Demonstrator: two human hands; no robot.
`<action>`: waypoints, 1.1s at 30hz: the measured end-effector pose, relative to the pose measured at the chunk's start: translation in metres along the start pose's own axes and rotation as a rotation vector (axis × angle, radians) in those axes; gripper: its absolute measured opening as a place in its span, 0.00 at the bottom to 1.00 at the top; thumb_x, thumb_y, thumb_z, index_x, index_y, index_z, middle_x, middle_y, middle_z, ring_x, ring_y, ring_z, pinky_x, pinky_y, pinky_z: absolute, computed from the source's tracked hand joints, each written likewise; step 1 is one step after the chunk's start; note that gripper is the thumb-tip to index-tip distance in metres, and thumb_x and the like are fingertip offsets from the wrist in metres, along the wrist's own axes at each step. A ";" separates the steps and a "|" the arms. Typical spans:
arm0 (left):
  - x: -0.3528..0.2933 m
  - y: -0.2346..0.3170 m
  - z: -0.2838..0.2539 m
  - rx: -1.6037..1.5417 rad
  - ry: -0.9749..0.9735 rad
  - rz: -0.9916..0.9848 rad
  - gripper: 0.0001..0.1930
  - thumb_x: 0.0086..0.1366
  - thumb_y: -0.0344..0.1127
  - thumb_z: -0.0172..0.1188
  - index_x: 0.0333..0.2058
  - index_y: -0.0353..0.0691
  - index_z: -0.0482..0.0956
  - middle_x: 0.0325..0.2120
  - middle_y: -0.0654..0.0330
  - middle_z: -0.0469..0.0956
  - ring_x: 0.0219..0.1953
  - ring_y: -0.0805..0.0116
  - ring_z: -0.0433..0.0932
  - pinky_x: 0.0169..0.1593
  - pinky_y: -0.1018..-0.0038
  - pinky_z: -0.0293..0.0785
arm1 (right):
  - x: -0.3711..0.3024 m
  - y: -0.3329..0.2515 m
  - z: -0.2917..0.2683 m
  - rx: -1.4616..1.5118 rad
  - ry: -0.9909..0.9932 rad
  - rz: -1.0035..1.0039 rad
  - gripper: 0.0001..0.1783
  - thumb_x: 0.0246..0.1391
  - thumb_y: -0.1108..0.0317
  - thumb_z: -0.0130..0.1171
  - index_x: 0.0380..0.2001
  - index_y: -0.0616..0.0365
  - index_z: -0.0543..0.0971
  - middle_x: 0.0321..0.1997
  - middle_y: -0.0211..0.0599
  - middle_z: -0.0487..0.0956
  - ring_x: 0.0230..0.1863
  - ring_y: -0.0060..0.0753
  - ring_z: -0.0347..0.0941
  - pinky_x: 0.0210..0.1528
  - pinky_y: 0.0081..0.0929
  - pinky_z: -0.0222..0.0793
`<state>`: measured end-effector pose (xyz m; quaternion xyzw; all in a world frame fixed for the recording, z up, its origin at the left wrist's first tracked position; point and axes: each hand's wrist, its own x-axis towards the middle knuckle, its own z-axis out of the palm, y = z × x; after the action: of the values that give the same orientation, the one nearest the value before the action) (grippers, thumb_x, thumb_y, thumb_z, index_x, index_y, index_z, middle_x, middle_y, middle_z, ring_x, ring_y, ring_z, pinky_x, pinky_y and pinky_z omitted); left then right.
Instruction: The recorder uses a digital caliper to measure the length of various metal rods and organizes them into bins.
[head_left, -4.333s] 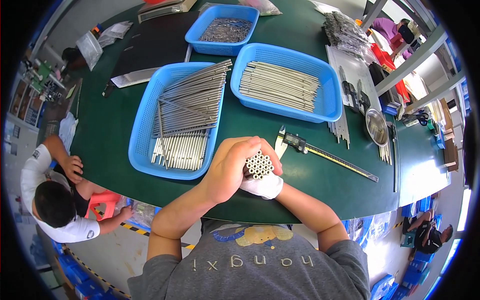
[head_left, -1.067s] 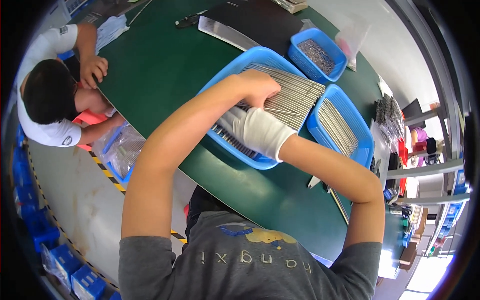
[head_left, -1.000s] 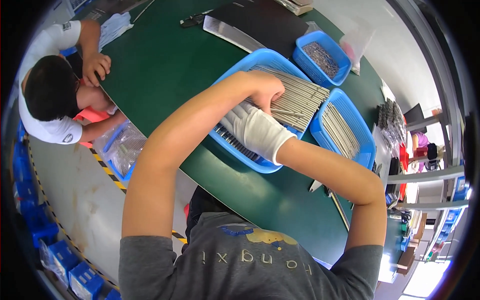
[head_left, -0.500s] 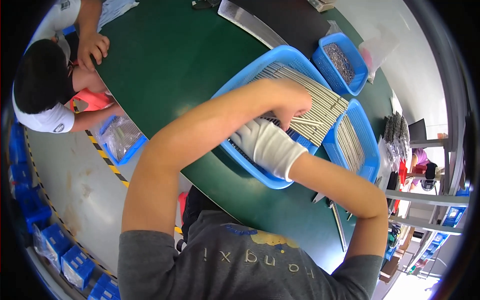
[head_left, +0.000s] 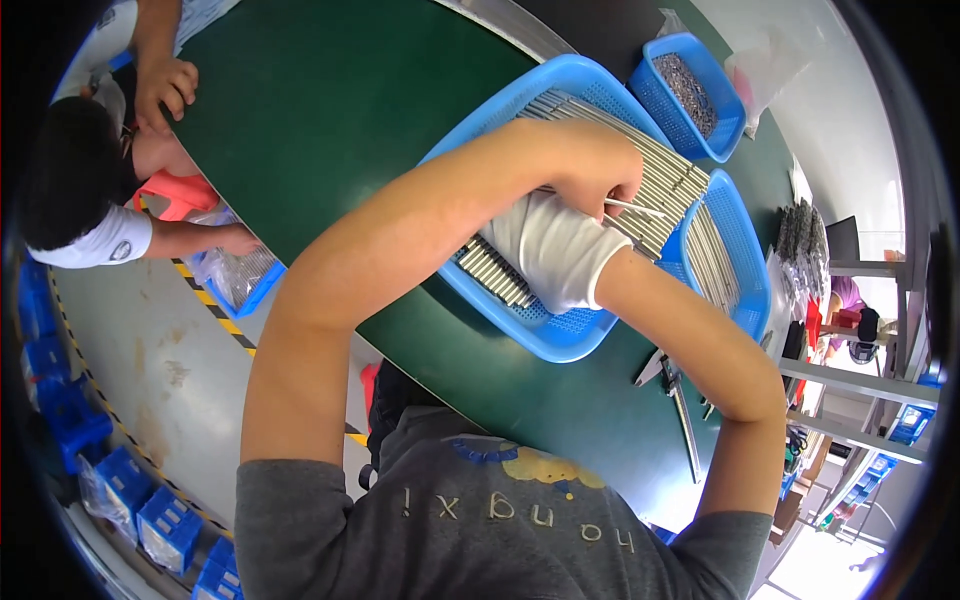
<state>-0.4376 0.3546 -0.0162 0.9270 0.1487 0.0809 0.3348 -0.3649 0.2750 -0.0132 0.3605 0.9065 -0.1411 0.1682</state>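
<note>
My bare left hand reaches across to the right over a large blue basket. Its fingers are closed on a thin metal rod, whose free end points right. Beneath it, a layer of parallel metal rods lies across the basket. My right hand, in a white glove, is down inside the same basket, crossing under my left forearm. The forearm hides its fingers. Beside the glove, more metal rods with dark gaps between them rest near the basket's front wall.
A smaller blue basket of rods adjoins on the right. Another blue basket holds small metal parts. A caliper lies on the green table near my right forearm. At left, a co-worker's hand touches a bagged blue bin.
The whole view has shifted slightly. My left hand has drawn the thin rod up clear of the layer, and my gloved right hand has shifted, uncovering more rods near the front wall.
</note>
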 end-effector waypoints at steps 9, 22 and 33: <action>-0.003 -0.003 0.000 -0.071 0.036 0.019 0.09 0.46 0.29 0.69 0.29 0.39 0.80 0.23 0.60 0.79 0.28 0.65 0.77 0.33 0.67 0.70 | 0.016 0.017 0.021 0.106 -0.006 -0.040 0.38 0.43 0.69 0.59 0.62 0.46 0.66 0.62 0.40 0.67 0.65 0.35 0.62 0.65 0.33 0.60; -0.003 -0.010 0.003 -0.129 0.046 0.033 0.09 0.46 0.30 0.69 0.29 0.39 0.80 0.22 0.61 0.78 0.27 0.66 0.76 0.32 0.68 0.70 | 0.004 0.014 0.004 0.033 0.006 -0.200 0.12 0.30 0.73 0.60 0.25 0.55 0.78 0.29 0.42 0.79 0.33 0.47 0.77 0.35 0.40 0.72; -0.004 -0.008 0.003 -0.100 0.036 0.011 0.09 0.46 0.30 0.69 0.28 0.39 0.80 0.22 0.61 0.78 0.26 0.66 0.75 0.31 0.69 0.70 | -0.001 0.009 0.017 0.007 0.085 -0.188 0.06 0.38 0.71 0.58 0.25 0.56 0.76 0.24 0.42 0.77 0.30 0.47 0.78 0.34 0.42 0.73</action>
<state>-0.4420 0.3576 -0.0234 0.9082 0.1454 0.1069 0.3775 -0.3545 0.2749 -0.0290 0.2801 0.9422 -0.1440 0.1141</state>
